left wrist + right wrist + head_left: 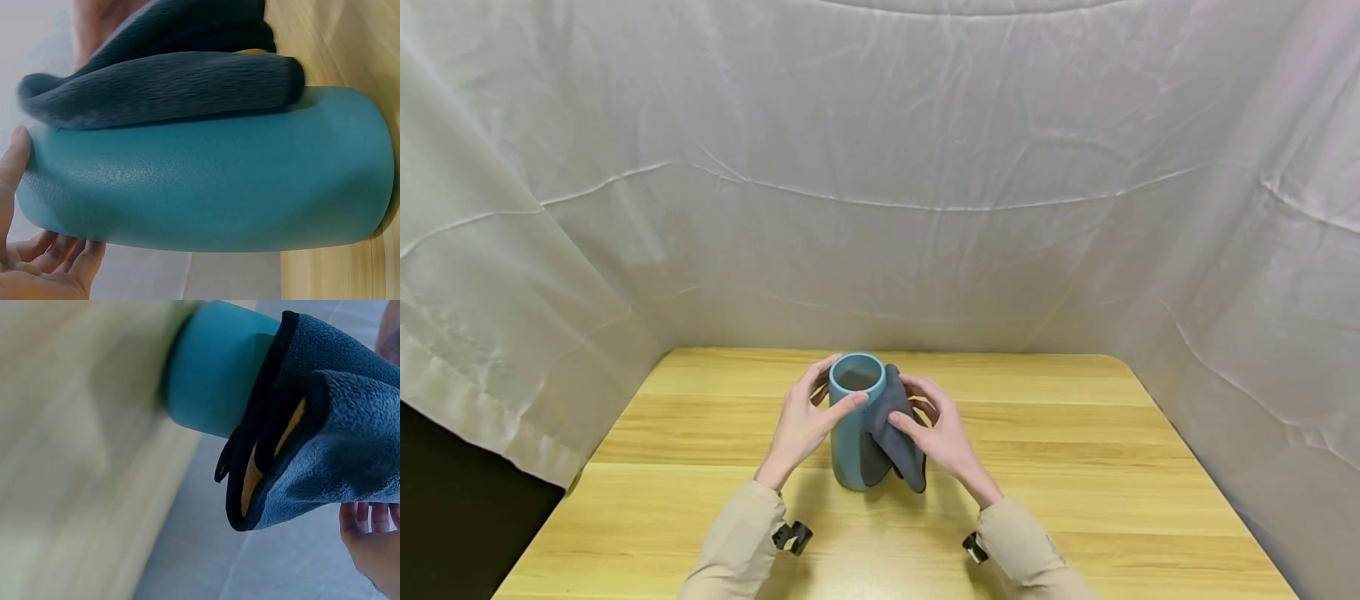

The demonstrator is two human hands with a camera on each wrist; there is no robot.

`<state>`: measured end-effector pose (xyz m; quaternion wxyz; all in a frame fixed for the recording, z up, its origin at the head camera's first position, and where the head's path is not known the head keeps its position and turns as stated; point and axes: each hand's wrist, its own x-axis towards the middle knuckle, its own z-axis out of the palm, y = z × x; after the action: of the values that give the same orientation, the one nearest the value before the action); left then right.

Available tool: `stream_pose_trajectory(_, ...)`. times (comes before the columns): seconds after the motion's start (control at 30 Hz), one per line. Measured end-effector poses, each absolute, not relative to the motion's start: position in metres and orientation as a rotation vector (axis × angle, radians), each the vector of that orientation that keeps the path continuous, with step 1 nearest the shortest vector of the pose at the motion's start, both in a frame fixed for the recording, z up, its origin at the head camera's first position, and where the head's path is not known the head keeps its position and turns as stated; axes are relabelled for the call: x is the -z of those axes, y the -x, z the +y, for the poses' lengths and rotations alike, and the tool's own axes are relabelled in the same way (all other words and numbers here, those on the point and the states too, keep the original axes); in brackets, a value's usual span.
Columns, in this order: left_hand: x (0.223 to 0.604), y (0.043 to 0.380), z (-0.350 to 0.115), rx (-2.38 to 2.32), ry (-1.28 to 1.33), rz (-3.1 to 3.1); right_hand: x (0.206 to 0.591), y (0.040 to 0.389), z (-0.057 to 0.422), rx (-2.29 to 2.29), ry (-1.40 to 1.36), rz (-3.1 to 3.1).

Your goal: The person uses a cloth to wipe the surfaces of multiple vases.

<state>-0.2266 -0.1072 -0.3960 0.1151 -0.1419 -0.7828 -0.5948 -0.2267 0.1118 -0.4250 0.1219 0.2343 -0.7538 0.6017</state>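
Note:
A tall blue-green vase (847,454) with a round open mouth stands upright on the table. My left hand (800,427) grips it near the rim, the thumb on the near side and the fingers around the left and far side. Against the vase's right side, my right hand (946,427) holds a folded grey cloth (895,429) between thumb and fingers. Dark edging and a small loop show on the cloth (350,444) in the right wrist view, with yellow inside its folds. In the left wrist view the cloth lies along the vase (206,187), hiding part of its wall.
The light wooden table (1075,475) extends on both sides of the vase. Pale grey fabric (925,258) hangs behind the table and along both sides. Small black devices (793,537) sit at both wrists, by the beige sleeves.

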Motion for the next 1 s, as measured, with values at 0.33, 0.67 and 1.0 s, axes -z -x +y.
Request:
stream_pose_trajectory(0.33, 0.398, 0.228, -0.108, 1.738, 0.43, -2.283, 0.404, 0.233, 0.108, -1.747, -0.752, -2.134)
stream_pose_trajectory(0.67, 0.397, 0.228, -0.107, 1.725, 0.419, -2.284, 0.405, 0.233, 0.109, -1.759, -0.775, -2.142)
stream_pose_trajectory(1.0, 0.395, 0.226, -0.107, 1.74, 0.416, -2.295, 0.421, 0.23, 0.114, -1.754, -0.745, -2.196)
